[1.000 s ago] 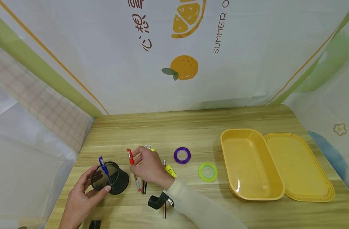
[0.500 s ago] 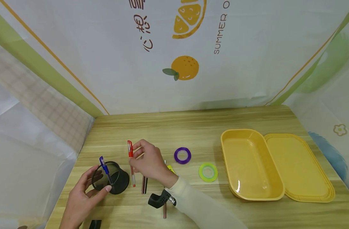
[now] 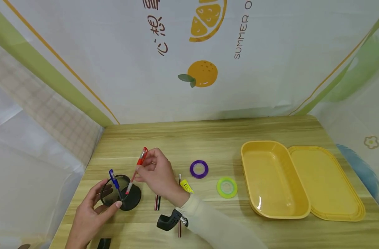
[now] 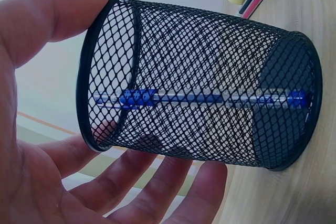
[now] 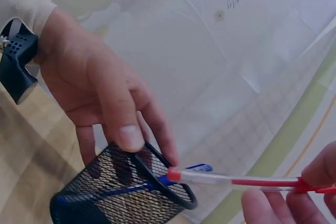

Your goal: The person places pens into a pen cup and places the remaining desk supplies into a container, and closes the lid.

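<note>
Head view shows the left hand (image 3: 91, 211) gripping the mesh cup (image 3: 134, 200) by rim and wall; to its right, the right hand (image 3: 157, 173) pinches the red pen (image 3: 133, 177), whose long axis slants down leftward to the cup's mouth. Its tip overlaps the rim; whether inside, I cannot tell.
</note>
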The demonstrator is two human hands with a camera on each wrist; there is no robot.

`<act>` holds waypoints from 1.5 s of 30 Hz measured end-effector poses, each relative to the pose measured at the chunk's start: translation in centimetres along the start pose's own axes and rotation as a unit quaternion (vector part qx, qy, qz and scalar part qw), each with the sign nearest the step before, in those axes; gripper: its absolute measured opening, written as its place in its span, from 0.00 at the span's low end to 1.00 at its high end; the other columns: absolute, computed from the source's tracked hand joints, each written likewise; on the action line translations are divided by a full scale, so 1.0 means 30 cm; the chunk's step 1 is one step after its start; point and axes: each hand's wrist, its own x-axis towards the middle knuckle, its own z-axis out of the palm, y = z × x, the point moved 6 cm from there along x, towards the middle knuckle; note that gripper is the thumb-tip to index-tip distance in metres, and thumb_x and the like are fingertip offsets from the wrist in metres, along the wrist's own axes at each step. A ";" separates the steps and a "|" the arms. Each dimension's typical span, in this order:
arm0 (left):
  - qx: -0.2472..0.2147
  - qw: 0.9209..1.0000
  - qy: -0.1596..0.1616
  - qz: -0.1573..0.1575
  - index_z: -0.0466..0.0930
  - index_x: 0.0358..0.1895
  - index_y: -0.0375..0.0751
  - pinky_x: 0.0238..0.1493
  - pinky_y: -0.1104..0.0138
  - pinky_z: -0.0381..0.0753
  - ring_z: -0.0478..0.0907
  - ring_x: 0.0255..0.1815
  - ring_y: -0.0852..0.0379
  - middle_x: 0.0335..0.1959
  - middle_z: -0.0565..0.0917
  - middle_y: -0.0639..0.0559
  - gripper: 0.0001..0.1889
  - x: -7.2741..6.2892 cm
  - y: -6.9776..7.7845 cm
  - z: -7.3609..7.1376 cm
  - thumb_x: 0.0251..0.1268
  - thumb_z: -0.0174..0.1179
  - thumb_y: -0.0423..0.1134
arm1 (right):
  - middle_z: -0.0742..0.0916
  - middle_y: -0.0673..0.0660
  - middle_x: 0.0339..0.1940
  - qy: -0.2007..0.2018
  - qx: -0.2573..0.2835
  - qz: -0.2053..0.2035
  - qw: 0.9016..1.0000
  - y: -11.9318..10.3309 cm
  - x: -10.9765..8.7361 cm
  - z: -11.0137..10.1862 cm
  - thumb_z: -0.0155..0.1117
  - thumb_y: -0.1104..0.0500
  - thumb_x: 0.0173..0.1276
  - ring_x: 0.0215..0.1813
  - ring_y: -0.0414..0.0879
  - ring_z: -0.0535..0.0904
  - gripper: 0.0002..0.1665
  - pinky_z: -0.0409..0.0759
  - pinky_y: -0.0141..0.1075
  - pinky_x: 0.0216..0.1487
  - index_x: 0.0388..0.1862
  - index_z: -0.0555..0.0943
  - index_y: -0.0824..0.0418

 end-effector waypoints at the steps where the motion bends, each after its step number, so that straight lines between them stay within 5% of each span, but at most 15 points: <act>1: 0.001 1.000 -0.001 0.000 0.61 0.83 0.44 0.43 0.79 0.85 0.71 0.55 0.86 0.77 0.69 0.41 0.47 0.000 0.001 -0.001 0.64 0.77 0.43 | 0.84 0.54 0.43 -0.002 0.001 -0.004 1.000 0.003 -0.001 0.005 0.66 0.71 0.71 0.38 0.41 0.86 0.17 0.92 0.43 0.43 0.54 0.74 0.61; 12: 0.002 1.000 -0.006 -0.007 0.60 0.83 0.44 0.44 0.81 0.83 0.69 0.54 0.87 0.78 0.68 0.40 0.47 0.001 -0.004 0.001 0.65 0.77 0.44 | 0.85 0.56 0.42 -0.025 -0.031 -0.030 0.999 0.030 -0.024 0.049 0.68 0.70 0.71 0.38 0.34 0.83 0.14 0.91 0.34 0.41 0.52 0.77 0.63; 21: 0.007 1.000 -0.006 -0.006 0.60 0.83 0.45 0.44 0.80 0.84 0.69 0.54 0.87 0.78 0.68 0.39 0.47 0.006 0.002 0.006 0.65 0.77 0.44 | 0.88 0.49 0.42 -0.022 -0.135 -0.042 0.990 0.053 -0.033 0.045 0.71 0.62 0.71 0.40 0.29 0.83 0.09 0.84 0.26 0.48 0.47 0.82 0.56; 45: 0.013 1.000 -0.005 0.005 0.59 0.84 0.45 0.44 0.79 0.84 0.69 0.55 0.85 0.78 0.68 0.41 0.47 0.003 0.005 0.003 0.66 0.76 0.46 | 0.90 0.49 0.39 -0.032 -0.168 -0.048 0.984 0.103 -0.021 0.042 0.74 0.60 0.69 0.40 0.27 0.82 0.07 0.82 0.25 0.46 0.43 0.84 0.58</act>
